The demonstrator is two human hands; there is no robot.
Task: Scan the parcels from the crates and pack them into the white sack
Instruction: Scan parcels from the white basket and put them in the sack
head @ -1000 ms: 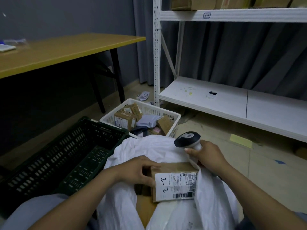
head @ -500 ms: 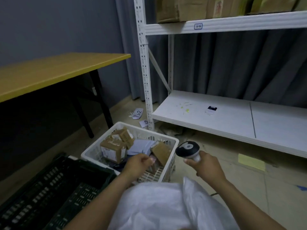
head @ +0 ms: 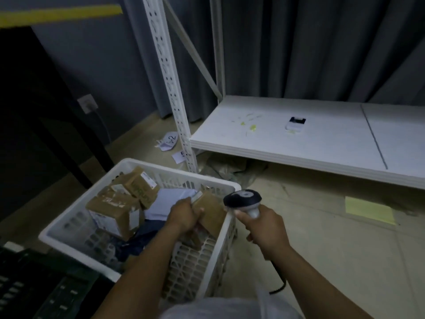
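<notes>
In the head view we saw the left grip point(head: 184, 215) reaching down into the white crate point(head: 161, 168), its fingers curled round the upper edge of a brown parcel point(head: 212, 211) that leaned against the crate's right wall. The right grip point(head: 264, 226) was closed round the handle of the scanner point(head: 243, 199), held just outside that wall with its dark head uppermost and its cable trailing below the wrist. More parcels lay in the crate: a labelled carton point(head: 115, 212) at the left, a smaller carton point(head: 142, 187) behind it and a pale mailer point(head: 167, 201) between them and the left grip. The white sack point(head: 230, 309) showed at the bottom edge, between the forearms. A dark crate point(head: 34, 284) stood at the lower left, and the white shelf point(head: 299, 143) ran low across the right.
</notes>
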